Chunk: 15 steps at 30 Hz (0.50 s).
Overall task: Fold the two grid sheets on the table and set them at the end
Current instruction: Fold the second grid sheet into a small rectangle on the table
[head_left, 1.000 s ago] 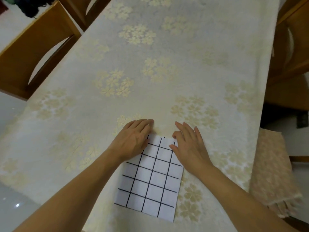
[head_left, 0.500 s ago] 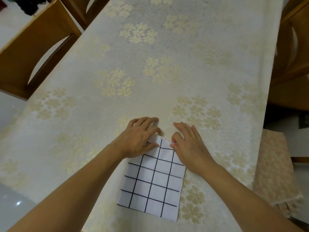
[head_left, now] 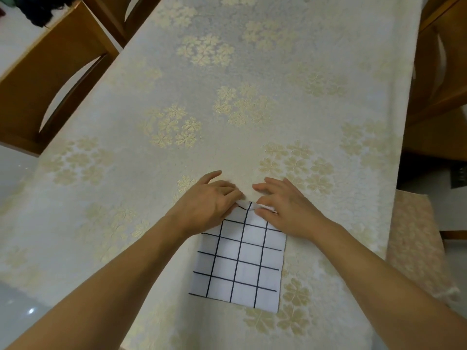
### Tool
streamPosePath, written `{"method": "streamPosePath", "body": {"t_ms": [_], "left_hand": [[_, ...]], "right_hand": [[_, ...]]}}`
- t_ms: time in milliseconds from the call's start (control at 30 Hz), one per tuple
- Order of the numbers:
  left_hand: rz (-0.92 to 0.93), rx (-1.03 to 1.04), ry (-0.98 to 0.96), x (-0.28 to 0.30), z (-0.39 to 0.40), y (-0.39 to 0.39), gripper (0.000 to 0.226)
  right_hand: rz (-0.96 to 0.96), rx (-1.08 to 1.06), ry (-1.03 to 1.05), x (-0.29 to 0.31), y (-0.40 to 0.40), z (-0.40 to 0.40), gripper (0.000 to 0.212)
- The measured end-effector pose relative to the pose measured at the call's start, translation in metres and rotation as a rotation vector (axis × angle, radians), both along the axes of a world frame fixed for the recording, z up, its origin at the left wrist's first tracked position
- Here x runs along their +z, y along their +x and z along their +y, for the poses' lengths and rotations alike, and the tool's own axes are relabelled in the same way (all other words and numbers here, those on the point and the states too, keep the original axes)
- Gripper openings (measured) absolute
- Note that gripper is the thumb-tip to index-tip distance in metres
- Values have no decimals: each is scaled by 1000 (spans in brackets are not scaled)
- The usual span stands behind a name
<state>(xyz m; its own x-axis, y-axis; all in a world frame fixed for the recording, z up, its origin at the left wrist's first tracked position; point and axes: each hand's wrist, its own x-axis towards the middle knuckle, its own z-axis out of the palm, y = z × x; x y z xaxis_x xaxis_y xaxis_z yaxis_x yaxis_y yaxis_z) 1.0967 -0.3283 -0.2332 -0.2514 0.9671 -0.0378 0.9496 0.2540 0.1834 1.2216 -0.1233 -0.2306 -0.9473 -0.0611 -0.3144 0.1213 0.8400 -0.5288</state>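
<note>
A white sheet with a black grid (head_left: 240, 263) lies flat near the front edge of the table. My left hand (head_left: 209, 202) pinches its far left corner and my right hand (head_left: 285, 205) pinches its far right corner. The far edge of the sheet is lifted a little off the cloth and curls between my fingers. Only one grid sheet shows in this view.
The table (head_left: 252, 97) is covered by a cream cloth with pale gold flowers. Wooden chairs stand at the left (head_left: 50, 79) and right (head_left: 439, 72). A beige cushioned seat (head_left: 414, 238) sits by the right edge.
Both hands went from lying flat on the sheet's far edge to pinching it. The far edge has risen slightly off the table.
</note>
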Motion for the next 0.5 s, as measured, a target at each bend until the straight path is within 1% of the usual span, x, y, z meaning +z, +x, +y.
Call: {"method": "streamPosePath", "body": {"t_ms": [67,167,300,500], "left_hand": [[12,29,24,4,2,-2,31],[14,94,54,9,8,-2,31],[28,175,80,17,10,7,29],[84,262,119,39,4,47,42]], "right_hand": [[-17,-5,11,6,-3,0,34],[-19,-27,70,17,-7,0,35],[13,-41,118,36,-7,1,37],[113,-66,90,48,20,-5,40]]}}
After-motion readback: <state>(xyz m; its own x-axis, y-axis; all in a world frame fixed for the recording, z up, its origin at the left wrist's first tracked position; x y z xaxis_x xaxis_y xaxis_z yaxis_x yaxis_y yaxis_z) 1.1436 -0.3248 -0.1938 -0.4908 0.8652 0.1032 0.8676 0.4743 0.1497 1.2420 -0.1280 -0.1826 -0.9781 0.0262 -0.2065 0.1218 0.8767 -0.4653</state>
